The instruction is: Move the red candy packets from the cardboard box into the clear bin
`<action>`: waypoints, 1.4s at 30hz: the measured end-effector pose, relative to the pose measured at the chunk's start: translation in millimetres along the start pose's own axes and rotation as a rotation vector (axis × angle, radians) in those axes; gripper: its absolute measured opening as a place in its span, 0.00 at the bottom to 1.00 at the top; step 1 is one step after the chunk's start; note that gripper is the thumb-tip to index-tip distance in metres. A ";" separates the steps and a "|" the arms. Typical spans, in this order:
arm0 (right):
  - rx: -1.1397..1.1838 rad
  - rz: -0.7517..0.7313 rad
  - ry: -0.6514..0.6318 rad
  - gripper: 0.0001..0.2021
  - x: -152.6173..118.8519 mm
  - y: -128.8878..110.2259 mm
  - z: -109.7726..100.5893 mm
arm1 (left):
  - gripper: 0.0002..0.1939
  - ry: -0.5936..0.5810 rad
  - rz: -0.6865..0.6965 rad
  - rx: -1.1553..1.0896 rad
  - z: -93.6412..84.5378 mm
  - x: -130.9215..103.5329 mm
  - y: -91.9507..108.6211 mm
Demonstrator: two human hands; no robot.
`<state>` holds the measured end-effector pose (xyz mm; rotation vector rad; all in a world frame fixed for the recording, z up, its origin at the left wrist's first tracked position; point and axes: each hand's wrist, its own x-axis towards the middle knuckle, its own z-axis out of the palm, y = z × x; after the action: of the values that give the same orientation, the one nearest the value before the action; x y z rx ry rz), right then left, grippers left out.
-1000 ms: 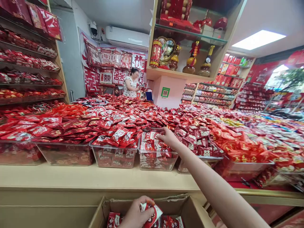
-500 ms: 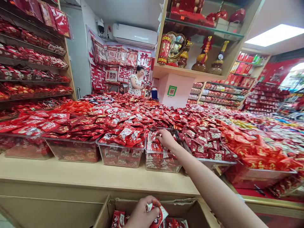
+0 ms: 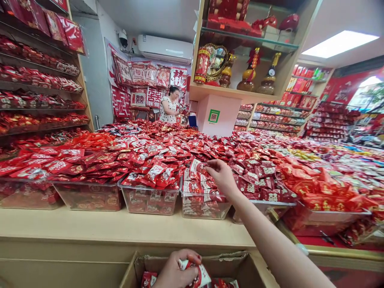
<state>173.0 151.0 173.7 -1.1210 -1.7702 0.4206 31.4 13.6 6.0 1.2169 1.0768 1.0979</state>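
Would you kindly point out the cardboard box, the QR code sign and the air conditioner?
Cardboard box (image 3: 232,267): head view, inside of far wall.
QR code sign (image 3: 213,116): head view, middle of code.
Air conditioner (image 3: 165,47): head view, front casing.

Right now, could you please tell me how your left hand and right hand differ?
The left hand is at the cardboard box; the right hand is over a clear bin. The left hand partly covers the wrapper it holds; the right hand pinches a packet with its fingertips. Both are bare.
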 end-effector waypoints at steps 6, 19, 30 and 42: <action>0.513 0.242 -0.197 0.08 -132.4 2.0 -9.5 | 0.13 -0.084 -0.019 -0.275 2.1 -3.4 14.4; 0.694 0.539 -0.176 0.08 -173.9 43.4 18.3 | 0.16 -0.133 -0.095 -0.177 11.4 -4.1 15.7; 0.944 0.737 -0.242 0.12 -177.1 41.4 11.2 | 0.12 -0.177 -0.204 -0.404 14.2 -8.5 9.0; -0.557 0.035 -0.019 0.13 42.2 2.4 -28.7 | 0.12 -0.190 0.061 0.010 7.0 -6.4 18.1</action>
<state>194.1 181.9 208.5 -1.5332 -1.9437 -0.0545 36.5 6.8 24.7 1.3409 0.9059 1.0023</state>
